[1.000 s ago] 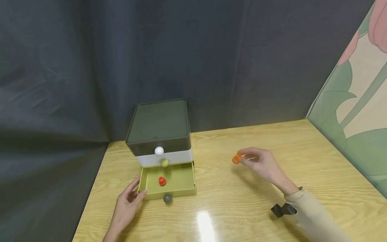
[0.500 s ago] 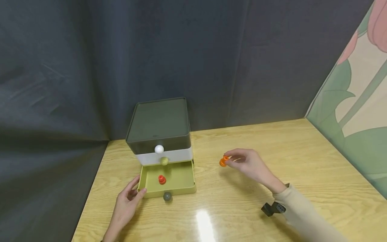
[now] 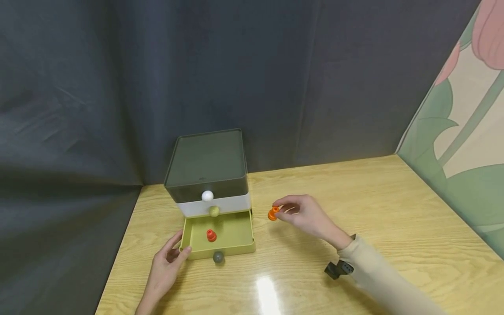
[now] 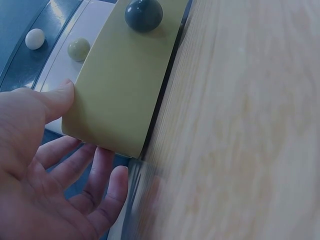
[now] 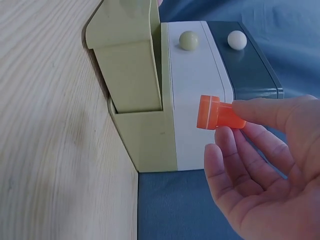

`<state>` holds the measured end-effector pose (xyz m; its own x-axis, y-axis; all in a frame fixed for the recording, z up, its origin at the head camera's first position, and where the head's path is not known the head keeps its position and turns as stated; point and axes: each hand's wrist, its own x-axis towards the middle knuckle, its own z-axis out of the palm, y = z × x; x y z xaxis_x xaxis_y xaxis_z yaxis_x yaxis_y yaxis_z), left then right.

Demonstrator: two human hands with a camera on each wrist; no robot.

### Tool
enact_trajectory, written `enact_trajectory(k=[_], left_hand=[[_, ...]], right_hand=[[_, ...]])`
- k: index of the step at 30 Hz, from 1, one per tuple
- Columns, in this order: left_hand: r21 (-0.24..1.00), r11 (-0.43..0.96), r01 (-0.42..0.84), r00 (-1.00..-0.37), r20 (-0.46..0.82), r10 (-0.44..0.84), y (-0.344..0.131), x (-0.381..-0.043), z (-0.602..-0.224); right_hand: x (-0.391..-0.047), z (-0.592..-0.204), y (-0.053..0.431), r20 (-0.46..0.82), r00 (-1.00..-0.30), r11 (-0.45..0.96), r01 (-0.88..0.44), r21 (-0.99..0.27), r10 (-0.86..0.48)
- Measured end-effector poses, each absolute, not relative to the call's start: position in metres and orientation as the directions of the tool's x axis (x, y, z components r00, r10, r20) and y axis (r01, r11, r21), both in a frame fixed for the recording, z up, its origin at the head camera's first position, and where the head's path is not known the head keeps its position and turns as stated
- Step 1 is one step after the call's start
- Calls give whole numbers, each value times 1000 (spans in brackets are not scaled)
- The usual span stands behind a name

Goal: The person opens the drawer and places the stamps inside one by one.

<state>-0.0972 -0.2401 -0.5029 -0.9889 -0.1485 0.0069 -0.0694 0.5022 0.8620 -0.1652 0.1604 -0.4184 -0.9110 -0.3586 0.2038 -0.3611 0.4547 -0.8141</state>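
Note:
My right hand pinches a small orange plastic piece, with a wide round base and a narrower neck, between thumb and fingertips. It is above the table, just right of the drawer unit. In the right wrist view the orange piece lies sideways across the white drawer front. My left hand grips the front left corner of the pulled-out olive-green bottom drawer, thumb at the front edge and fingers along the side, as the left wrist view shows. A similar red piece sits inside that drawer.
Above the drawer, the unit has a white drawer and a dark green top, both closed, with round knobs. A grey knob juts from the open drawer. Dark curtain hangs behind the wooden table.
My right hand has moved left with the orange piece, from the table's middle right to close beside the drawer unit. The left hand and the drawer have stayed put.

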Motion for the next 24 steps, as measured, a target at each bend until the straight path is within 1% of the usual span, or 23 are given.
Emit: enact_trajectory(k=[14, 24], left_hand=[[868, 492, -63, -987, 17, -157, -238, -97, -507], [861, 503, -75, -987, 6, -158, -239, -98, -504]], right_hand=[[-171, -418, 133, 174, -898, 431, -355, -830, -405], [-181, -428, 92, 158, -873, 379, -355, -854, -461]])
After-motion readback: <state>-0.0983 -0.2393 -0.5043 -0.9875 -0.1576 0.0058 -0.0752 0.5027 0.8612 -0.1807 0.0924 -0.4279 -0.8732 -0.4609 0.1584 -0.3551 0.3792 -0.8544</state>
